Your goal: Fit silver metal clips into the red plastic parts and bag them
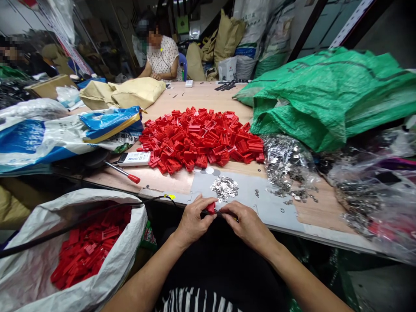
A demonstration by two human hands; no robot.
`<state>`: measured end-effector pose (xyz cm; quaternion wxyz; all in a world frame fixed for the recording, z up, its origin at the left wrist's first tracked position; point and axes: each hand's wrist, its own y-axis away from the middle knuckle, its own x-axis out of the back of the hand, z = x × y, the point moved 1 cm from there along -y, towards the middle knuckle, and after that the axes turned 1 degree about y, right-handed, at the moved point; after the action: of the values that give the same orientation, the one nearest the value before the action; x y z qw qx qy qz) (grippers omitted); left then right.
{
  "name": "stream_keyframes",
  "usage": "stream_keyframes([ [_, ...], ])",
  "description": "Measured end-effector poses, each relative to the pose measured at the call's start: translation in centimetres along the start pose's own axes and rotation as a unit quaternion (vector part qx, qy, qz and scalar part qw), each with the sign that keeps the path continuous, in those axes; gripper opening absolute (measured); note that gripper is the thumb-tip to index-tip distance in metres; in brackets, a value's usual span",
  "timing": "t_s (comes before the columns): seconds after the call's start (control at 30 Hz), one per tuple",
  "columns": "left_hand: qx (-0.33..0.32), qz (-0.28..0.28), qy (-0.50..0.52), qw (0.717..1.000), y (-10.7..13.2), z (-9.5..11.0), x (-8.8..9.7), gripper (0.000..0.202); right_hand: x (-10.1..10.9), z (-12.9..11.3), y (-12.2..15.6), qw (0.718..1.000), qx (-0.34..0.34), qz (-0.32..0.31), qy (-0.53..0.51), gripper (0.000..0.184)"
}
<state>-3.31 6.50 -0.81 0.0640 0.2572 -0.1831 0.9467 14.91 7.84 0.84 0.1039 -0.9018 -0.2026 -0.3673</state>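
My left hand (192, 220) is closed on a small red plastic part (211, 208), pinched between thumb and fingers at the table's front edge. Closed as well, my right hand (248, 223) grips a thin dark tool (220, 212) whose tip points at the red part. Fingers hide most of that tool, so its kind is unclear. Just beyond both hands lies a small heap of flat silvery metal pieces (224, 187) on a grey sheet (260, 190). Behind it rises a large pile of red plastic parts (201, 138).
A white sack (130, 247) with more red parts stands at lower left. Nearby are a red-tipped metal rod (125, 172) and a white box (134, 158). Bagged metal pieces (289, 164) and a green sack (312, 99) lie at right. Across the table sits a person (165, 58).
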Motion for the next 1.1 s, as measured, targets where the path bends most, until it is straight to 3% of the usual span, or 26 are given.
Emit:
stream_keyframes([
  [0.5,-0.03,0.018,0.016,0.999,0.1,-0.4,-0.7,0.042,-0.8,-2.1,-0.3,0.991,-0.06,-0.008,0.119,0.019],
  [0.83,-0.003,0.043,0.024,0.999,0.8,0.0,-0.1,0.038,-0.6,-1.5,0.4,0.999,-0.037,0.008,0.029,0.015],
  [1.1,0.04,0.058,0.056,0.996,0.9,-0.1,0.4,0.033,-0.6,-1.3,1.1,0.999,-0.04,0.03,0.018,0.014],
])
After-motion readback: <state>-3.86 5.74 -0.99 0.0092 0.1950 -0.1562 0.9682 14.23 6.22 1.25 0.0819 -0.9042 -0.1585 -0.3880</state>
